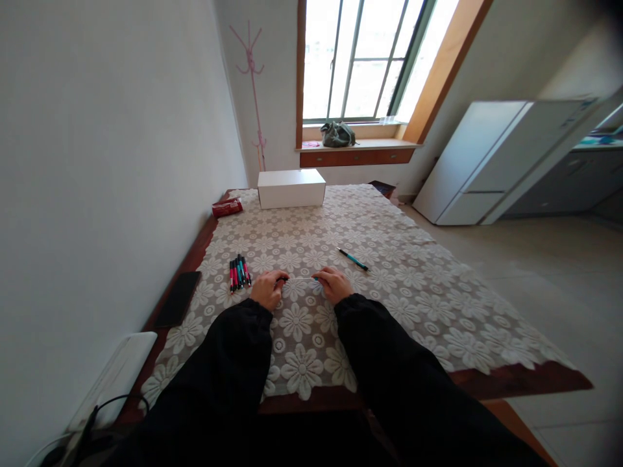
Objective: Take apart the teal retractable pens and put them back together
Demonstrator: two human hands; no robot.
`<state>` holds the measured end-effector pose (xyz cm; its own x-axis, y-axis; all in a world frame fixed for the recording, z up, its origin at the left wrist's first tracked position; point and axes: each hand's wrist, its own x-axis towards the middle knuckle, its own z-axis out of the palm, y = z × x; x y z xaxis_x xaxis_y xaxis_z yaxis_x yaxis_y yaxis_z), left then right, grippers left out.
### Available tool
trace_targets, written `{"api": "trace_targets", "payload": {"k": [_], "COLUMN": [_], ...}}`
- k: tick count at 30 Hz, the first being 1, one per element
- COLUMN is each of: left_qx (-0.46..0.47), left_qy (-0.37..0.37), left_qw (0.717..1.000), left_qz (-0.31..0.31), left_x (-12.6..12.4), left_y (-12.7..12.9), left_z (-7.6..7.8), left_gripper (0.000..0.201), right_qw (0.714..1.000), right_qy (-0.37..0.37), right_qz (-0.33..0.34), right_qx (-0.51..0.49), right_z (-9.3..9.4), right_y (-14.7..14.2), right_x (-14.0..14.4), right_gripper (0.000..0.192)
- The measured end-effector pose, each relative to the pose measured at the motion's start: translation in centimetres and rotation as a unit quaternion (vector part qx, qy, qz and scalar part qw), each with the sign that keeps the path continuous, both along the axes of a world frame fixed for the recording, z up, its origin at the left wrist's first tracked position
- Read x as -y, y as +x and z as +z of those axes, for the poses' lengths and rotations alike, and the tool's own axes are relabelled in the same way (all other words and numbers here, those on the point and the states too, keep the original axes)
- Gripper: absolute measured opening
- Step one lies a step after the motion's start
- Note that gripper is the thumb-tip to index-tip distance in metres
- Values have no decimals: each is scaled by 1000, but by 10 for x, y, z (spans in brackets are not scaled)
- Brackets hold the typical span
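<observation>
Both gripping one thin pen (300, 279) by its ends: left hand (267, 289), right hand (335, 285), above lace tablecloth (389, 285).

Two hands (267, 288) (335, 284), one held pen (299, 279), one loose pen (353, 259), about five bundled pens (239, 273), one white box (291, 188).

Cream floral lace tablecloth (389, 285); white box (291, 188); black sleeves (228, 363).

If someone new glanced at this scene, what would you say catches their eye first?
Probably the two hands at the near middle of the lace tablecloth: the left hand and right hand hold the ends of a thin pen between them. A bundle of pens lies just left of them, one loose pen to the right, and a white box at the far edge.
</observation>
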<state>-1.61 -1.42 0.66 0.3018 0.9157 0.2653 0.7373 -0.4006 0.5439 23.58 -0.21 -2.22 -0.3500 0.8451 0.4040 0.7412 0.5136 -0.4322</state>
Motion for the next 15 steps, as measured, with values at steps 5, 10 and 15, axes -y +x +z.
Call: {"api": "trace_targets", "payload": {"k": [5, 10, 15], "left_qx": [4, 12, 9], "left_qy": [1, -3, -4], "left_qw": [1000, 1000, 999], "left_qz": [12, 5, -31], "left_x": [0, 0, 2], "left_y": [0, 1, 2], "left_z": [-1, -2, -2], "left_gripper": [26, 25, 25], "right_qw": [1000, 998, 998], "right_qy": [-1, -3, 14], "right_qz": [-28, -48, -49], "right_qx": [15, 49, 46], "right_z": [3, 3, 6], "right_y": [3, 3, -1], "right_x": [2, 4, 7], "right_gripper": [23, 20, 29]}}
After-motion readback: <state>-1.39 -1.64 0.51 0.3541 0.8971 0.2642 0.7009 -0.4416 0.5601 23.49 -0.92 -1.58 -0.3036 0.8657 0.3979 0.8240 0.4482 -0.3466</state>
